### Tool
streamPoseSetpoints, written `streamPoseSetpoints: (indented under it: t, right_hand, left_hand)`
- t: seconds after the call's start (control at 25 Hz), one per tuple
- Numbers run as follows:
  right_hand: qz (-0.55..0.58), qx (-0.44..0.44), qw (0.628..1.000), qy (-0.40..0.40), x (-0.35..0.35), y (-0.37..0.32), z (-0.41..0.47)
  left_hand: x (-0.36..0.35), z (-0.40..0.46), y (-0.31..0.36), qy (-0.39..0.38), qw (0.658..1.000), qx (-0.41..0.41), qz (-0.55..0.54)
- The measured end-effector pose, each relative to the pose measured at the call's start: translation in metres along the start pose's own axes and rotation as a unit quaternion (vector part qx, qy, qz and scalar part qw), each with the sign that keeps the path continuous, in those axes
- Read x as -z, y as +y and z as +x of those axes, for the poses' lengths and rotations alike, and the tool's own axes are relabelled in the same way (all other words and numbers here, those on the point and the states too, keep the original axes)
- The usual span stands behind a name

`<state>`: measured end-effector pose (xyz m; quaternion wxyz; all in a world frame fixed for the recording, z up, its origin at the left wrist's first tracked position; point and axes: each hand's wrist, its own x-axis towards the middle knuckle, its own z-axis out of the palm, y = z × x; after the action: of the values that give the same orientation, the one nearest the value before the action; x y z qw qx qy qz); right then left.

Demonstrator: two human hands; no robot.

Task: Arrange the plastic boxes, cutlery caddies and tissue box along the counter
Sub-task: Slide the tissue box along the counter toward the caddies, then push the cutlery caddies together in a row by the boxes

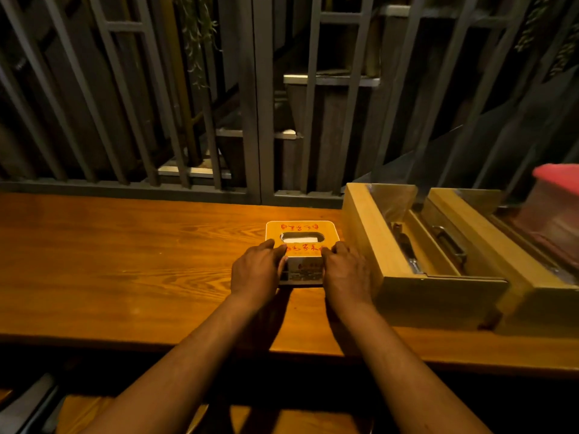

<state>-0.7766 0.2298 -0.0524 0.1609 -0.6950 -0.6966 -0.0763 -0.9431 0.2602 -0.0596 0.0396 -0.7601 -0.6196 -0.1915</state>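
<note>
Square tissue box (302, 228) (glossy top)

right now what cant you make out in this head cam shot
- Tissue box sides: covered by the left hand and right hand.
- Contents of the near cutlery caddy: dark, partly hidden by its clear lid.
- Red-lidded plastic box: blurred, cut off by the right edge.
</note>
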Motion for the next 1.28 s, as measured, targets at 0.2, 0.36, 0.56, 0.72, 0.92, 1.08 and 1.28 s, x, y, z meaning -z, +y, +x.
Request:
streamPoseSetpoints:
  t: [0.2, 0.36, 0.56, 0.72, 0.92, 1.08, 1.28]
  right_hand:
    - [-0.03, -0.019, 0.998, -0.055, -0.01, 0.004, 0.061]
    - [-0.03, -0.045, 0.995, -0.083, -0.029, 0.009, 0.115]
    - [-0.033, -0.063, 0.993, -0.093, -0.055, 0.017, 0.159]
    - [-0.052, -0.073, 0.991, -0.099, -0.065, 0.021, 0.181]
    - [-0.063, -0.072, 0.99, -0.107, -0.07, 0.022, 0.188]
    - [0.006, -0.099, 0.988, -0.119, -0.052, 0.016, 0.182]
    - [0.075, -0.074, 0.994, -0.034, 0.005, 0.011, 0.139]
  left_hand:
    - [-0.019, 0.063, -0.002, -0.017, 0.999, -0.022, 0.023]
    - [-0.04, 0.121, -0.009, -0.036, 0.997, -0.037, 0.049]
    - [-0.067, 0.166, -0.016, -0.039, 0.997, -0.042, 0.047]
    - [-0.079, 0.188, -0.017, -0.036, 0.998, -0.041, 0.037]
    - [-0.083, 0.199, -0.018, -0.039, 0.996, -0.054, 0.057]
    - [-0.071, 0.187, -0.013, -0.069, 0.995, -0.048, 0.059]
    - [-0.016, 0.131, 0.021, -0.022, 0.998, -0.05, -0.006]
